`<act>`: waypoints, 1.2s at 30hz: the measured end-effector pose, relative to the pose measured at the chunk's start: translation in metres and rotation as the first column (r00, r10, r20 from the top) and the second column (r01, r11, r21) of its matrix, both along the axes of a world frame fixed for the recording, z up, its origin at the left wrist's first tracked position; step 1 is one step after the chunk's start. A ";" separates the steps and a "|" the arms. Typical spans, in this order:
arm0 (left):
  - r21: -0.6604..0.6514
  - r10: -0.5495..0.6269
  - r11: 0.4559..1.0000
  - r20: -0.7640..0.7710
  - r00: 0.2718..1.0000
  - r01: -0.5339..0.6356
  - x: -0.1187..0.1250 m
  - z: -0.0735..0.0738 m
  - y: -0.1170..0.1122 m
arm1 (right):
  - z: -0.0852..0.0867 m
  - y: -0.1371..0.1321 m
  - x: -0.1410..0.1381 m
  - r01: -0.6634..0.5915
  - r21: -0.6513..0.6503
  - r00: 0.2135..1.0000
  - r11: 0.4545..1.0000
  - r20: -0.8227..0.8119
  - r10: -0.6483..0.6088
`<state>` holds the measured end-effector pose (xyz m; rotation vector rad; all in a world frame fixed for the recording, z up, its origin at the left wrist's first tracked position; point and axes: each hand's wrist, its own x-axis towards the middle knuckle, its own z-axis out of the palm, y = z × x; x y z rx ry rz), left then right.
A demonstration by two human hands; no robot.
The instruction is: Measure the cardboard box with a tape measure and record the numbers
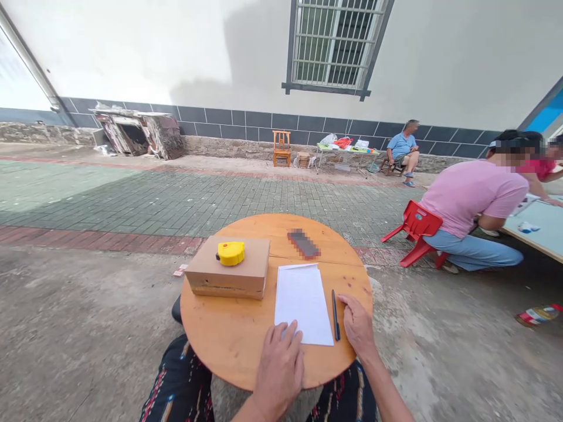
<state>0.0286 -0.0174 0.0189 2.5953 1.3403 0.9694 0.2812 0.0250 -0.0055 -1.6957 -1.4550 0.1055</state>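
Observation:
My left hand (pixel 281 360) lies with its fingers stretched out over the lower left corner of a white paper pad (pixel 303 302). Just right of the pad a black pen (pixel 335 316) lies lengthwise on the round wooden table (pixel 237 340). Beside the pen rests my right hand (pixel 357 322), its fingers loosely bent and holding nothing that I can see. At the table's left sits a closed brown cardboard box (pixel 229 281). A yellow tape measure (pixel 231 254) is on top of the box. A pixelated dark flat object (pixel 303 244) lies beyond the pad.
A person in a pink shirt (pixel 475 193) sits on a red plastic chair (pixel 422 225) at another table (pixel 541 225) to the right. A bottle (pixel 539 315) lies on the ground there. By the wall are a wooden chair (pixel 281 147), a table with bags (pixel 347 149) and a seated person (pixel 402 149).

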 end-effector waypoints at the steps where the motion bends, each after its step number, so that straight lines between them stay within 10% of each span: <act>1: 0.014 0.005 1.000 0.000 1.000 -0.005 0.000 -0.001 0.001 | -0.001 0.000 0.001 -0.001 0.001 1.000 1.000 -0.010 0.001; 12: 0.044 -0.037 0.998 0.090 0.995 0.033 -0.008 0.003 -0.006 | 0.005 -0.001 0.000 0.015 -0.023 0.999 1.000 -0.044 -0.016; 20: 0.112 0.078 0.988 0.206 0.975 -0.103 -0.092 0.011 -0.007 | 0.019 0.002 0.007 0.127 -0.018 0.991 0.992 -0.039 -0.128; 26: -0.177 0.460 0.883 0.512 0.725 -0.434 -0.167 0.031 0.060 | 0.103 0.037 -0.096 -0.127 0.008 0.990 0.992 -0.055 0.127; 31: -0.455 0.519 0.853 0.684 0.512 -0.257 -0.189 0.052 0.118 | 0.143 0.094 -0.200 -0.381 -0.050 0.924 0.923 -0.025 0.381; 36: -0.519 0.514 0.845 0.721 0.464 -0.129 -0.191 0.060 0.153 | 0.151 0.136 -0.253 -0.389 -0.192 0.895 0.901 0.154 0.419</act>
